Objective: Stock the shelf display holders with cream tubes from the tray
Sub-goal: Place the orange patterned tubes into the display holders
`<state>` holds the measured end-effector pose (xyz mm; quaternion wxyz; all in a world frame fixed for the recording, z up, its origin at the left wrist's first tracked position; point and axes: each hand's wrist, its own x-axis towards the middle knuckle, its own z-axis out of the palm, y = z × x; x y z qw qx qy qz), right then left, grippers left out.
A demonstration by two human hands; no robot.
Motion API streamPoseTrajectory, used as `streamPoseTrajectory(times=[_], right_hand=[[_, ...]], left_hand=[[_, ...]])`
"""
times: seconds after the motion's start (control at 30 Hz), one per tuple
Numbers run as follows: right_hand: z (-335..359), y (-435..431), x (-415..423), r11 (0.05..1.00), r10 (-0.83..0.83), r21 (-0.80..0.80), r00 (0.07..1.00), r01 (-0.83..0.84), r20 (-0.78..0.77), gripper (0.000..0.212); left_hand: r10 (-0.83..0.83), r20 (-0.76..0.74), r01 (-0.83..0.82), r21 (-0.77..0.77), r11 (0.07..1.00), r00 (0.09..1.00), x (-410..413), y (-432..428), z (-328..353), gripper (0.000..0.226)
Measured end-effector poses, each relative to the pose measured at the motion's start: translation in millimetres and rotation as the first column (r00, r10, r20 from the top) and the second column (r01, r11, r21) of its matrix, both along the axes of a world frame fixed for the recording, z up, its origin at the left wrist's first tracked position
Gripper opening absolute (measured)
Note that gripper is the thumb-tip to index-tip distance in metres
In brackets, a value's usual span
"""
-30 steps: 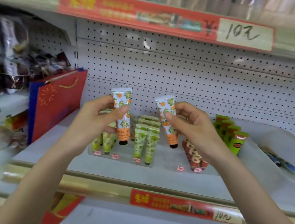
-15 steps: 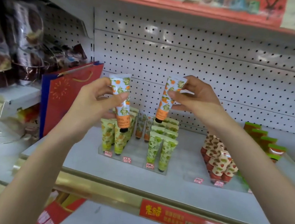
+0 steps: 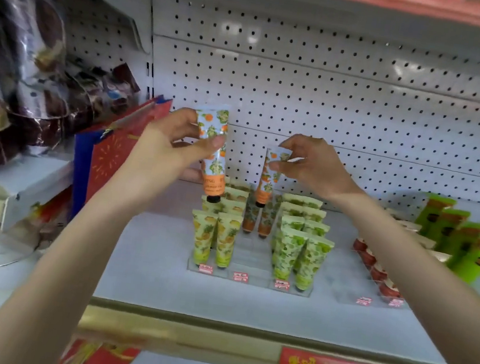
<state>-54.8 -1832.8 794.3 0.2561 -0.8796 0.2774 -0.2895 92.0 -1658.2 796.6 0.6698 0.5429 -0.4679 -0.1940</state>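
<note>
My left grip (image 3: 162,152) pinches an orange-print tube (image 3: 210,153) between thumb and fingers, cap down, above the far left of the clear holder (image 3: 250,277). My right grip (image 3: 314,167) pinches a second tube (image 3: 269,176) by its flat top, cap down, just over the middle lane. Yellow tubes (image 3: 215,240) fill the left lane and green tubes (image 3: 300,249) the right, so those look done. The middle lane holds only a couple of orange tubes (image 3: 258,220) at its far end, its near steps bare. I judge most of that lane is left. The tray is out of view, so I cannot tell how many remain.
</note>
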Motion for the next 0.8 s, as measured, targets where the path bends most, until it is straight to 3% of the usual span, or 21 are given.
streamPoseTrajectory(times=[0.33,0.57,0.8], right_hand=[[-15,7,18,0.99,-0.132,0.006,0.949,0.139,-0.285,0.022],[-20,8,25,0.996,-0.088,-0.026,0.903,0.085,-0.42,0.027],[-29,0,32,0.998,-0.064,-0.04,0.887,0.052,-0.458,0.025]], left_hand=[[-0.091,0.001,0.091,0.055,0.994,0.996,30,-11,-14,0.013],[-0.09,-0.025,0.092,0.059,0.994,0.996,31,-17,-18,0.012],[-0.054,-0.037,0.056,0.056,0.997,0.998,26,-20,-22,0.012]])
